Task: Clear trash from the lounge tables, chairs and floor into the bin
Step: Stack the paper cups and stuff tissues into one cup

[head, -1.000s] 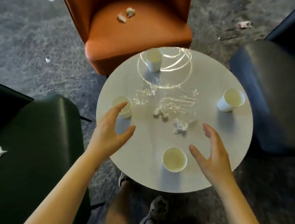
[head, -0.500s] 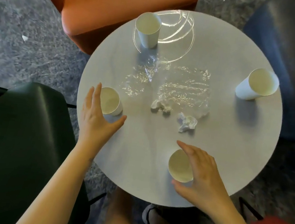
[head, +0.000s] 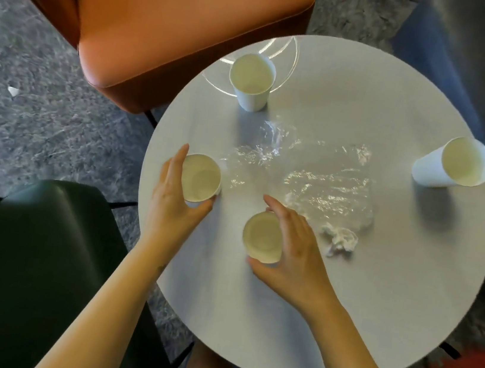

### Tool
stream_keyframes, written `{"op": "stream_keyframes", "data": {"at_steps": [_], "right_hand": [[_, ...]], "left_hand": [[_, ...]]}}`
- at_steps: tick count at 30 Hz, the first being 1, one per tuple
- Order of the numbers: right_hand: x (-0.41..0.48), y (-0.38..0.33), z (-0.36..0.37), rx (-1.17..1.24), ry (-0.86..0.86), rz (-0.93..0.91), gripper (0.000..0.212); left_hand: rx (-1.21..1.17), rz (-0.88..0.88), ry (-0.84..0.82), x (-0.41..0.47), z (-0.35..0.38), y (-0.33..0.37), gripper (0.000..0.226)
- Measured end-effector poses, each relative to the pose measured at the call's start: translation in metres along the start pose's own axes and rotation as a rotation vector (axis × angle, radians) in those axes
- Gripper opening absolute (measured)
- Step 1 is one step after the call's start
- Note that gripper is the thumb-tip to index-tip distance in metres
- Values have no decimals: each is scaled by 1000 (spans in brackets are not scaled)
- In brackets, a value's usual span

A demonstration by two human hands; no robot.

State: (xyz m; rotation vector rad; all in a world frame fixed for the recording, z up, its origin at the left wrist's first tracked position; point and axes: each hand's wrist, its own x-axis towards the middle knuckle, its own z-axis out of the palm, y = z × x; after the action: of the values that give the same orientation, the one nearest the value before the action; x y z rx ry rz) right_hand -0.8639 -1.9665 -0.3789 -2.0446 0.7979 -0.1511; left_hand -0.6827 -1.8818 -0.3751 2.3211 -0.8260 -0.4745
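Round table, cup between right fingers

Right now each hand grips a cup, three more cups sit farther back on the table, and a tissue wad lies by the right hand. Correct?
No: the head view shows two more cups, not three, the far cup by the orange chair and the right-edge cup. The rest holds: left hand grips the left cup, right hand the near cup, tissue wad beside it.
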Motion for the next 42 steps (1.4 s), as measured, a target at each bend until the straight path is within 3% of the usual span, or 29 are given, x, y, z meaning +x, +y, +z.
{"op": "stream_keyframes", "data": {"at_steps": [9,13,15,17,20,25,32,37,39,42], "right_hand": [[24,-24,17,-6,26,36,87],[15,-19,7,88,183,41,55],[13,-8,-2,123,298,82,42],[14,5,-12,10,345,110,40],[15,25,-23,-285,233,106,41],[20,45,-19,-436,97,64,38],[10,60,-32,-424,335,-11,19],[-27,68,-69,-156,591,116,16],[-42,77,-76,-133,544,165,17],[-57,95,-74,-158,324,189,18]], "left_hand": [[16,71,-100,29,-12,-11,90],[80,78,-145,22,-17,-6,101],[128,94,-87,16,-18,5,97],[125,153,-17,10,-16,22,86],[135,287,7,2,-6,50,74],[126,374,-65,-7,26,86,61],[159,344,-144,-20,63,103,55],[136,384,-186,-39,88,115,51],[138,367,-238,-46,102,118,55],[248,278,-384,-49,128,115,64]]}}
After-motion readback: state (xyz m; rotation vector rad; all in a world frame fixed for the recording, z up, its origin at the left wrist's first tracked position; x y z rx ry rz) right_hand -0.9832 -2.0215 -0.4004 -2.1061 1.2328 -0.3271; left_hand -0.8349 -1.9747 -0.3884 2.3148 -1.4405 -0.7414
